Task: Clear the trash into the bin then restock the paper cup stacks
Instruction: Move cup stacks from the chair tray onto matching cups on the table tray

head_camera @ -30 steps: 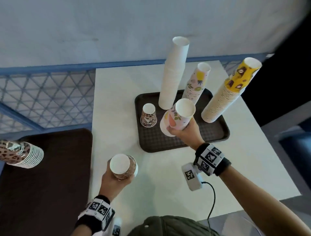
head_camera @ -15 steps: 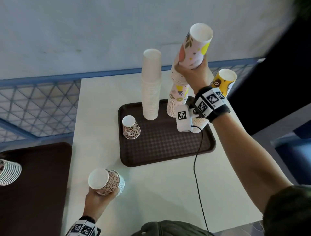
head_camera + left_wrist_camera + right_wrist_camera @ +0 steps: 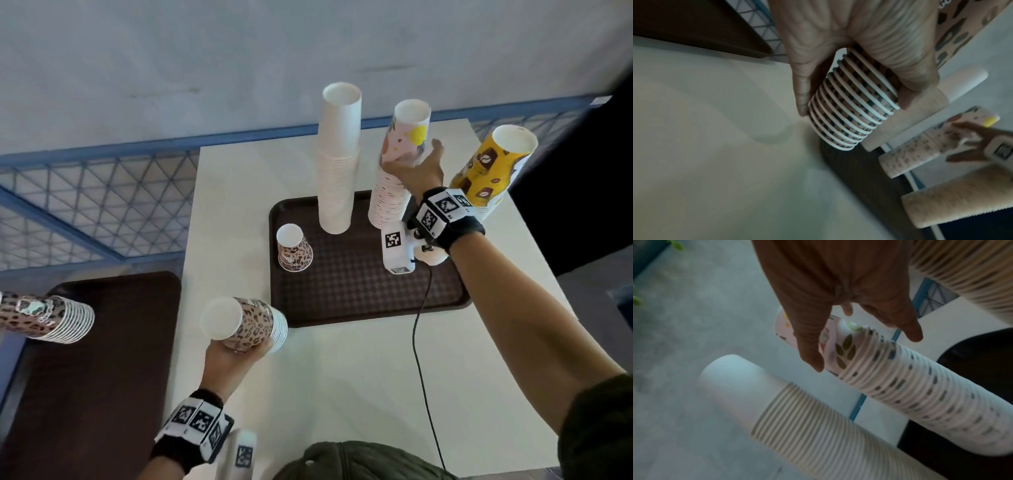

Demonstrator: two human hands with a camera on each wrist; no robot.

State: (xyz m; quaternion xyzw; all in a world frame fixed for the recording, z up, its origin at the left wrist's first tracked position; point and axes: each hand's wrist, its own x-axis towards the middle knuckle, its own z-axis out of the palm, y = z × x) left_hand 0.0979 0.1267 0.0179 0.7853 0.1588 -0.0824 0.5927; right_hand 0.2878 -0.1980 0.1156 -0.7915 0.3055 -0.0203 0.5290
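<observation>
Near of dark brown plastic tray (image 3: 359, 308): left hand (image 3: 233, 356) curled round short leopard-print paper cup stack (image 3: 250, 323) — held tilted. On tray, far side: right hand (image 3: 416, 171), fingers spread, loosely touching tall floral pink paper cup stack (image 3: 399, 171) — no firm grasp.

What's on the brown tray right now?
On the tray: a white cup stack, a floral stack, one leopard-print cup. The yellow stack's base is hidden behind the right hand.
</observation>
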